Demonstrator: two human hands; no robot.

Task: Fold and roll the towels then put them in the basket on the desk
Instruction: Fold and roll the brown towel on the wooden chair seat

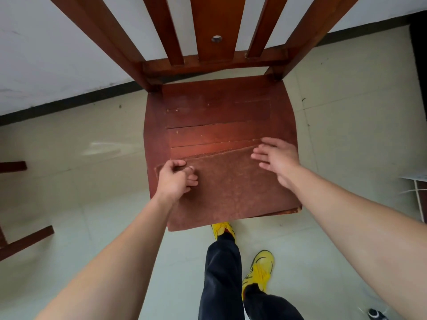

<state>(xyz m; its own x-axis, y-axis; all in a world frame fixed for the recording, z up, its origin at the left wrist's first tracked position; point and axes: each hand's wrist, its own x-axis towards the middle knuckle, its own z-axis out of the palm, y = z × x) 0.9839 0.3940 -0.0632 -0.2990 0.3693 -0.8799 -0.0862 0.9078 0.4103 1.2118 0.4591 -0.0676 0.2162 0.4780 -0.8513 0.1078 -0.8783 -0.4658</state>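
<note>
A brown towel (231,188) lies flat on the front half of a wooden chair seat (219,112), and its near edge hangs slightly over the seat's front. My left hand (176,179) pinches the towel's far left corner with curled fingers. My right hand (276,158) is spread open with straight fingers at the towel's far right corner, over or lightly on the cloth. The basket and the desk are not in view.
The chair's slatted backrest (217,31) rises at the far side against a white wall. Another piece of dark wooden furniture (20,241) stands at the left edge. My legs and yellow shoes (260,269) are on the tiled floor just in front of the chair.
</note>
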